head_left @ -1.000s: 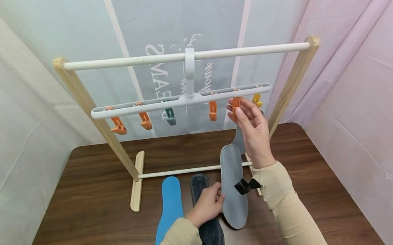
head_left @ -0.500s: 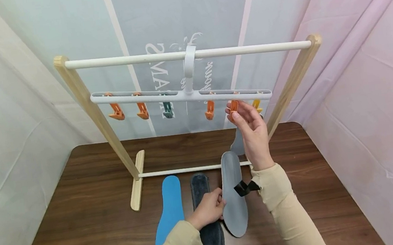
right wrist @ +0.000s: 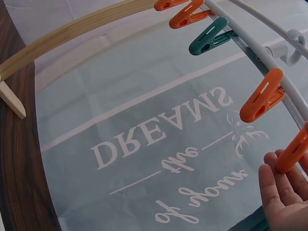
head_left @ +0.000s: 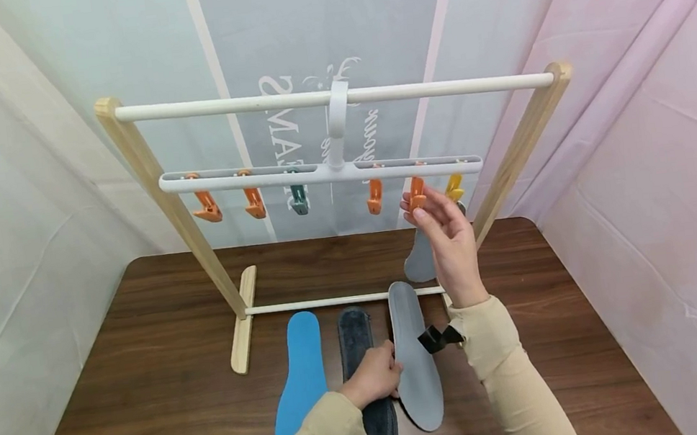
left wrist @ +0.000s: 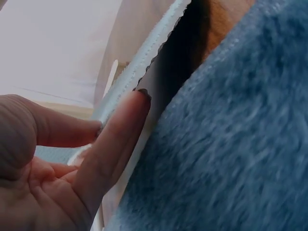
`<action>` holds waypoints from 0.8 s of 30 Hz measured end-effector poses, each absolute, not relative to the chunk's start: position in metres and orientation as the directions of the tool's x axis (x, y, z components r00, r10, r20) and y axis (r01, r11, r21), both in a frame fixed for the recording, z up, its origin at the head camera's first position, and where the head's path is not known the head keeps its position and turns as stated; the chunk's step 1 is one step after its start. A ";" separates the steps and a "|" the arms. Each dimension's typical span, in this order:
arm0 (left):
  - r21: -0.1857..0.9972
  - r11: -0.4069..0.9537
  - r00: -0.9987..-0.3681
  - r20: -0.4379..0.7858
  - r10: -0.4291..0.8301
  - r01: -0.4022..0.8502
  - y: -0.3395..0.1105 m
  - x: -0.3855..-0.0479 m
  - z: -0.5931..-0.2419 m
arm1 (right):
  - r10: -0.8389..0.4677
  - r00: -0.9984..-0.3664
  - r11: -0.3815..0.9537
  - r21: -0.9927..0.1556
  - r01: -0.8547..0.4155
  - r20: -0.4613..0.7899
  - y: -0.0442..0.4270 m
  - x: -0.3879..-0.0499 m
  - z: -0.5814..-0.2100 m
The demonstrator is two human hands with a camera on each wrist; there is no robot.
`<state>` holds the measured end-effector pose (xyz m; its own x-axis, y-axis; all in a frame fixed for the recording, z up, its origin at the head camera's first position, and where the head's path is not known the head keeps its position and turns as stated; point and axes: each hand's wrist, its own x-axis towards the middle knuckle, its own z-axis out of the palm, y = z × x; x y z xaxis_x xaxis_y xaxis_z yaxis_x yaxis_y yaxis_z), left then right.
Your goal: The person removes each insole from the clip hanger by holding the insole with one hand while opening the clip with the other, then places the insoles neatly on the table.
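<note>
A grey insole (head_left: 416, 369) is held by its left edge in my left hand (head_left: 376, 374), thumb on one side and fingers on the other in the left wrist view. My right hand (head_left: 453, 248) is raised to the hanger, its thumb and fingertips pinching the lower end of an orange clip (head_left: 417, 193). Just right of it, a yellow clip (head_left: 454, 186) bears a second grey insole (head_left: 419, 258), partly hidden behind my right hand. A dark fuzzy insole (head_left: 355, 333) lies under my left wrist, and a blue insole (head_left: 303, 357) lies left of that.
The white clip hanger (head_left: 336, 172) hooks over the top rail (head_left: 230, 106) of a wooden stand (head_left: 179, 216) on the brown table (head_left: 115, 391). Orange clips and a green clip (head_left: 298, 198) hang further left. A low crossbar (head_left: 320, 304) spans the stand's feet.
The held grey insole has come down toward me, with my left hand lowering slightly. The hanger tipped down at the right, then partly levelled. My right hand stays at the orange clip.
</note>
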<state>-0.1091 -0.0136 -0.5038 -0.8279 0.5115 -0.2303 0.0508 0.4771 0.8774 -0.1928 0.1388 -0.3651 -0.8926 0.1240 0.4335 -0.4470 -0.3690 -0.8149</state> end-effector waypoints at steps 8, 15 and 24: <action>0.845 0.534 -0.836 -0.278 0.473 0.021 -0.008 -0.107 -0.509 | 0.118 -0.889 -0.357 -0.817 -0.453 0.442 0.140 -0.193 -0.367; 0.819 0.574 -0.836 -0.297 0.461 0.026 -0.002 -0.107 -0.508 | 0.117 -0.892 -0.342 -0.825 -0.450 0.438 0.141 -0.192 -0.369; 0.791 0.611 -0.872 -0.308 0.380 -0.013 0.005 -0.104 -0.513 | 0.135 -0.901 -0.309 -0.846 -0.434 0.413 0.143 -0.188 -0.371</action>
